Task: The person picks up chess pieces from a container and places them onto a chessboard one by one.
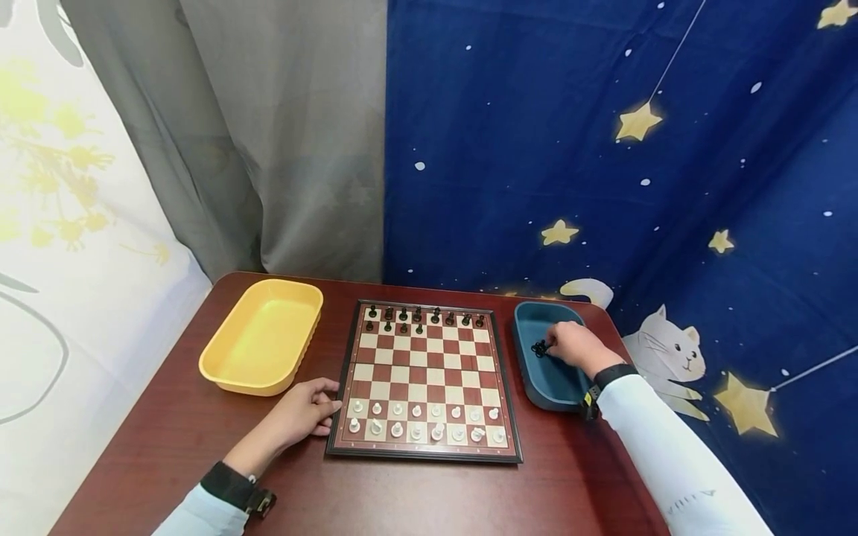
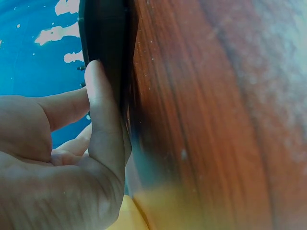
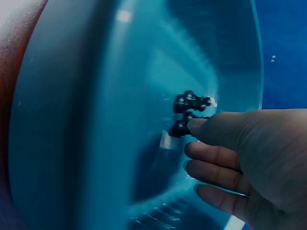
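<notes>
A chessboard lies on the table with two rows of white chess pieces along its near side. Black chess pieces fill the far row, with several black pawns in front on the left. At the board's left edge, my left hand rests its fingertips against the frame, fingers relaxed. My right hand reaches into the blue bin. There its thumb and fingers pinch a black pawn, partly covered by the thumb. Other black pawns lie right beside it on the bin floor.
A yellow bin stands on the table to the left of the board. The reddish-brown table extends in front of the board. Behind it hang a grey curtain and a blue curtain with stars.
</notes>
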{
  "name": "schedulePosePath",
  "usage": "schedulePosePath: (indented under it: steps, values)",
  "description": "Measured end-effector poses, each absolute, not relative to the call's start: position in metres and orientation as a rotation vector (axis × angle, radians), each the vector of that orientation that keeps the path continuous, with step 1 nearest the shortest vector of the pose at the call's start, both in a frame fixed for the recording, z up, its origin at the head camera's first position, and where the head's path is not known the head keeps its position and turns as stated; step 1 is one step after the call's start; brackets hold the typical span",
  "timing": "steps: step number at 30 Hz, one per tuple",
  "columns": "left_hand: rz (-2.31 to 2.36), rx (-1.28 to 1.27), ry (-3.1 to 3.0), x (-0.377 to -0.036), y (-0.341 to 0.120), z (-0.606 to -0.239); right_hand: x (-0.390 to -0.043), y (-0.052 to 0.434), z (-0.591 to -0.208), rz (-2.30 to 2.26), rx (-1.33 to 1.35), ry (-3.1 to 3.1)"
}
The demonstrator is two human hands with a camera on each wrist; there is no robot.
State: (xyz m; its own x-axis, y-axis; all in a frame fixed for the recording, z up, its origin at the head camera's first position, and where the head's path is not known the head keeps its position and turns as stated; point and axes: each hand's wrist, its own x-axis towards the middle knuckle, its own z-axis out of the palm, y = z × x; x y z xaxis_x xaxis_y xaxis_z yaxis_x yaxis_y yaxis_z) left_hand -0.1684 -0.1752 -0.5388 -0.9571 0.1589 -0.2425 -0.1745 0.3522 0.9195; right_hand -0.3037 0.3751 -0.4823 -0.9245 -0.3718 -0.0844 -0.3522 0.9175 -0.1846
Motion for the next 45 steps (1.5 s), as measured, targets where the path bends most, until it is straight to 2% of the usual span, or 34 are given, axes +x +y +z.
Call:
schedulePosePath:
  steps: [13,24,34,45]
  values:
    - [1.639,-0.022,2.334,-0.167,-0.174,-0.537,-0.299,0.379,-0.493,-0.260,-0.605,3.016]
    - [1.636,-0.014,2.335,-0.168,-0.176,-0.539,-0.297,0.367,-0.462,-0.323,-0.592,3.036]
    - [1.644,-0.008,2.331,-0.168,-0.175,-0.538,-0.310,0.288,-0.432,-0.356,-0.668,3.037]
    - [1.653,-0.012,2.332,-0.167,-0.175,-0.539,-0.327,0.196,-0.437,-0.391,-0.781,2.893]
